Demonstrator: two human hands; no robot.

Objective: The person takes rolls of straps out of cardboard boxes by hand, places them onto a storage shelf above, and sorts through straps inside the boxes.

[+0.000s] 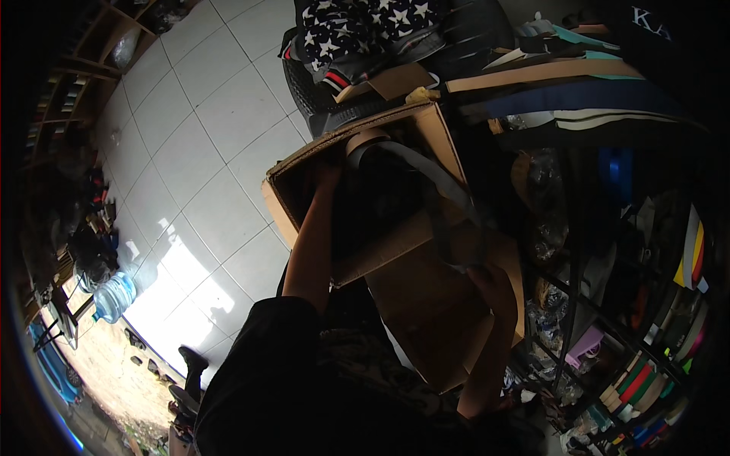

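Observation:
A cardboard box (384, 261) with a dark inside stands open in front of me. My left hand (327, 176) reaches into its left side; the fingers are lost in shadow. Inside, near the far wall, a tan curved piece (368, 141) like a roll shows. From it a long grey strap (426, 166) runs over the box's right side and hangs down in folds. At its lower end my right hand (493, 286) is closed on the strap, above a second open cardboard box (430, 308) nearer to me on the right.
Past the box is a black chair (304, 91) with star-patterned cloth (365, 30) on it. Strips of material (547, 76) lie stacked at the far right, above shelves with coloured rolls (639, 384). A blue water jug (115, 296) lies on the tiled floor (198, 144) at left.

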